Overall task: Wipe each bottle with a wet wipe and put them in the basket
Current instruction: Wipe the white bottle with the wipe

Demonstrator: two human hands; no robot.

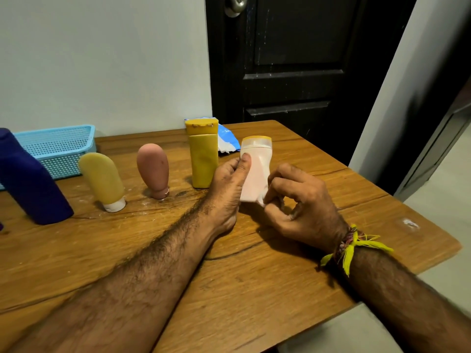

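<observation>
The wooden table is carrying everything, and the blue basket is sitting at its far left edge with nothing showing inside it. Four bottles are standing in a row from left to right: a purple bottle, a pale yellow tube, a pink tube and a mustard bottle. The wiping step looks to be in hand on the pale pink bottle, right of that row. The left hand is gripping it upright, thumb across its front, fingers curled behind. The right hand is pinching a small white wet wipe against the bottle's lower right corner. Next, the wipe probably needs working over the remaining faces before the bottle is carried far left to the basket.
</observation>
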